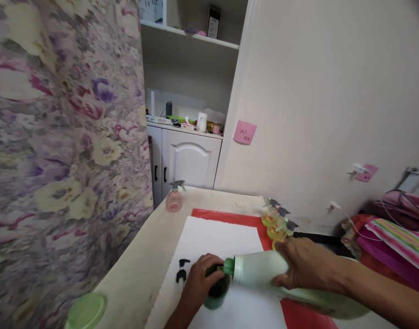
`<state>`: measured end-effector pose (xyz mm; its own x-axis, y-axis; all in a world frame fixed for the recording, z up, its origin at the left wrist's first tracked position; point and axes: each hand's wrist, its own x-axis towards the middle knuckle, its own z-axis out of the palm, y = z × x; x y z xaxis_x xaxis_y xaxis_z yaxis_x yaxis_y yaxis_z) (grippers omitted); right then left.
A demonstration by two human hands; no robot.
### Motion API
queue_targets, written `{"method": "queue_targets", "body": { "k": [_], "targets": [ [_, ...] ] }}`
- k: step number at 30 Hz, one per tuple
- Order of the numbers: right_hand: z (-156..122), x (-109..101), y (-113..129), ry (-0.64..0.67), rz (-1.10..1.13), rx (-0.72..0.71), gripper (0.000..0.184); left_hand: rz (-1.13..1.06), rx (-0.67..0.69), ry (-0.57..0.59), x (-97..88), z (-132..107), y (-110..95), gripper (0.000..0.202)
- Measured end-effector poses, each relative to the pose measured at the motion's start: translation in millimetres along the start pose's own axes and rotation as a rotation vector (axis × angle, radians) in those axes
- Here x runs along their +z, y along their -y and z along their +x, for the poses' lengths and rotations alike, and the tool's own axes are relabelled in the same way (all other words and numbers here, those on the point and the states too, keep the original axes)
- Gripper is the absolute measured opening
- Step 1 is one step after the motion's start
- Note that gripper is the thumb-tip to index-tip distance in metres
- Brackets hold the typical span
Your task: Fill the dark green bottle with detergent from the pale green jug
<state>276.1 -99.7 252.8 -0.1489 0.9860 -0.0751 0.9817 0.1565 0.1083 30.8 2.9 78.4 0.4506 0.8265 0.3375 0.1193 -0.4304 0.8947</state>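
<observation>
My left hand (203, 279) is wrapped round the upper part of a small dark green bottle (216, 294) standing on a white sheet (202, 237). In my right hand (305, 265) is a large pale green jug (260, 268), tipped nearly flat with its green spout (229, 266) at the small bottle's mouth. Whether liquid is flowing cannot be made out. A black pump head (182, 272) lies on the sheet, left of my left hand. At the lower left sits a light green round lid (87, 310).
A pink spray bottle (174, 200) stands at the table's far left corner. Several yellow spray bottles (273, 221) stand close by my right hand. Red material (226, 216) shows under the sheet. A floral curtain (68, 137) hangs at left; a white cabinet (192, 157) stands behind.
</observation>
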Motion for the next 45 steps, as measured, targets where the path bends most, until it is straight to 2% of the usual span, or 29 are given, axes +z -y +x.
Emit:
{"method": "queue_targets", "body": {
  "k": [45],
  "targets": [
    [3.5, -5.4, 0.8, 0.047, 0.013, 0.002, 0.037, 0.017, -0.006, 0.029, -1.1, 0.9, -1.4, 0.015]
  ]
}}
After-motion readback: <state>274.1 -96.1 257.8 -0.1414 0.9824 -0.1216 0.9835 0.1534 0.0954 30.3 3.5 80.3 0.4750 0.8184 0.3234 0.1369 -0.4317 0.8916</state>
